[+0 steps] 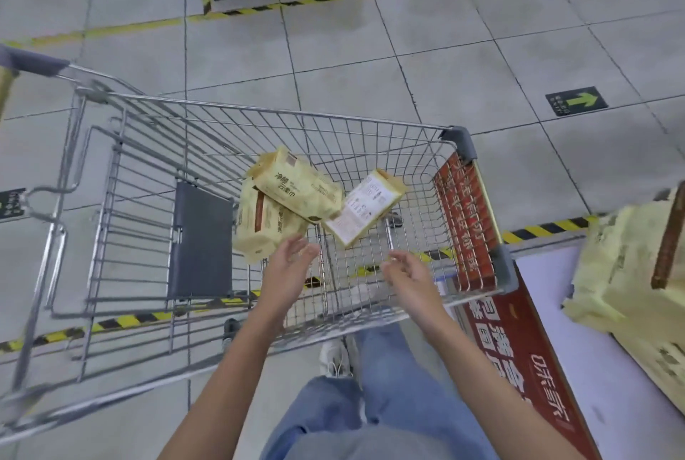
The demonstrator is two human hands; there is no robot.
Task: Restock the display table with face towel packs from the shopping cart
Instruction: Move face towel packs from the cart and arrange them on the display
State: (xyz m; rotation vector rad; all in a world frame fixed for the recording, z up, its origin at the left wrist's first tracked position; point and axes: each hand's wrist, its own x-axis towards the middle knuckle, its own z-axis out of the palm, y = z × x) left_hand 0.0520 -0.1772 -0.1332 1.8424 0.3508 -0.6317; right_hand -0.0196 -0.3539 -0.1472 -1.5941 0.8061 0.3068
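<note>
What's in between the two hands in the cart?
Just the wire floor of the shopping cart, seen in the head view. Nothing else lies between the left hand and the right hand, and both hands hold nothing.

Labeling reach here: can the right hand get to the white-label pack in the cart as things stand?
Likely yes. The right hand is open over the cart, just short of the white-label pack, and nothing lies between them. The pack's near end is uncovered.
</note>
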